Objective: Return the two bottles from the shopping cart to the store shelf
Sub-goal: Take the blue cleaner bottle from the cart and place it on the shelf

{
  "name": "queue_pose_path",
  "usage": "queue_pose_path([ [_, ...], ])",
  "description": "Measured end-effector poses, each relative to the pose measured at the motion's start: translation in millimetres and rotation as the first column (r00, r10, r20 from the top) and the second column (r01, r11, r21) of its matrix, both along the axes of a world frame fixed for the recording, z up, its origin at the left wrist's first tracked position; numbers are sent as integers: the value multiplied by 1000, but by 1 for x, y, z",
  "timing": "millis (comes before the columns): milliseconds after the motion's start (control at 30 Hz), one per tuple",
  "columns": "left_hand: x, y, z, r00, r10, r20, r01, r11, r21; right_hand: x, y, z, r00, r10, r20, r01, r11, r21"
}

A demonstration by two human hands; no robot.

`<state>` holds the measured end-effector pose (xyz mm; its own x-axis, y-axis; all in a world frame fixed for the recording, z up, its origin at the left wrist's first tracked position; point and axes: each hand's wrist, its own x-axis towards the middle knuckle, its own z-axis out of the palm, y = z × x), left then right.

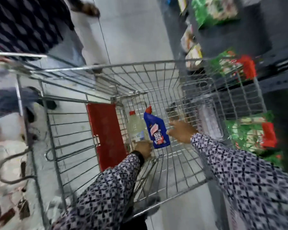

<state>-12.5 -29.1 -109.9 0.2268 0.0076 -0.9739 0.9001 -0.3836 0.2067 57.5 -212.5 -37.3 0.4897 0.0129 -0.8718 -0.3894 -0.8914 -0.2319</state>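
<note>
Two bottles lie side by side in the wire shopping cart. The clear bottle has a red cap and a pale label. To its right lies the blue bottle, with a red nozzle cap and a red-and-white label. My left hand is closed around the base of the clear bottle. My right hand hovers just right of the blue bottle, fingers spread, nothing in it. The picture is blurred by motion.
The store shelf runs along the right, holding green and red packets. A red flap stands at the cart's left side. Another person in dark patterned clothing stands at top left. Grey floor lies beyond the cart.
</note>
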Motion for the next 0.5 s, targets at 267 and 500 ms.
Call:
queue_pose_path([
  [267,3,-38,-41,925,-373,68,365,925,108,28,11,-109,982,-186,19,183,978,98],
  [500,-9,-41,-58,928,-369,52,354,916,191,22,17,-144,953,-302,-38,304,947,102],
])
